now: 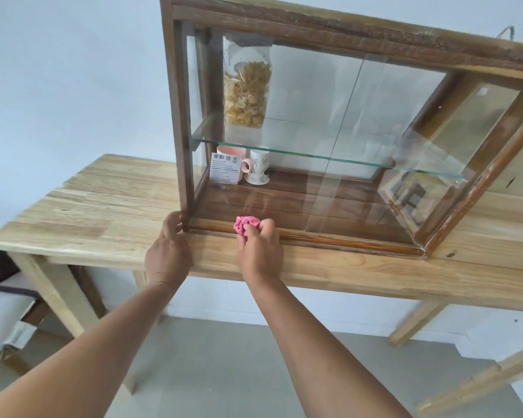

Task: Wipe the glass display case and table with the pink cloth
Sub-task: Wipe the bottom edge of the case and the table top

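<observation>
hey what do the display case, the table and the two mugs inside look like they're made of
Display case: dark stained wood frame, worn along the top, with clear glass panels and shelf that show reflections. Table: pale, seemingly unfinished wood planks with visible grain. Mugs, one pink, one white: probably glazed ceramic, judging by the smooth surface.

Under your right fingers the pink cloth looks soft and crumpled. Just beyond them, the display case has dark, glossy varnished wood and clear, reflective glass. Below your fingertips the table is pale, matt, grainy wood.
</observation>
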A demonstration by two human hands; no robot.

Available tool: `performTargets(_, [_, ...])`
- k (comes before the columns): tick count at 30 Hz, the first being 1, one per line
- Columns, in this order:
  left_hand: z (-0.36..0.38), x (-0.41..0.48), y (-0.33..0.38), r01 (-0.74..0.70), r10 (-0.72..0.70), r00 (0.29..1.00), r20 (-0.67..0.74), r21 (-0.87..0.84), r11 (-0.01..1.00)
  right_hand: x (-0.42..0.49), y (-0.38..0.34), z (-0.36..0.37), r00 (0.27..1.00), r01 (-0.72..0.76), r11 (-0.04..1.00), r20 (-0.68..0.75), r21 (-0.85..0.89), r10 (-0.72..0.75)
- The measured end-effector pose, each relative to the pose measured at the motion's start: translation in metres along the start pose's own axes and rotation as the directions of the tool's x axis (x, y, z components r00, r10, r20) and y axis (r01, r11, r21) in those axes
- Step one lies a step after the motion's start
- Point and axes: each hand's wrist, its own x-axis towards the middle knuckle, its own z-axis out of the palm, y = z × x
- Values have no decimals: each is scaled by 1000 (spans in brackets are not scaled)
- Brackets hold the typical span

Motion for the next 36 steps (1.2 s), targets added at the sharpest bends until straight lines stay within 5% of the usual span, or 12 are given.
performTargets(6, [-4, 6, -10, 2, -4, 999, 53, 28, 1000, 0, -41, 22, 963, 117, 992, 238, 47, -125])
performTargets(16, [-8, 7, -19, 6, -10, 992, 128, 31, 1000, -7, -36, 21, 890, 375, 924, 252, 70, -380])
performTargets(22, [1, -31, 12, -269, 268, 963, 23, 56, 962, -38, 28, 1, 920, 386, 899, 151, -207, -360])
performTargets(30, [40, -38, 83, -407, 402, 884, 240, -32, 913, -48, 217, -103, 995, -35, 925, 72, -379, 68])
performTargets(36, [82, -53, 123, -436, 445, 847, 291, -101, 894, -27, 295, -163, 877, -461, 783, -80, -417, 474])
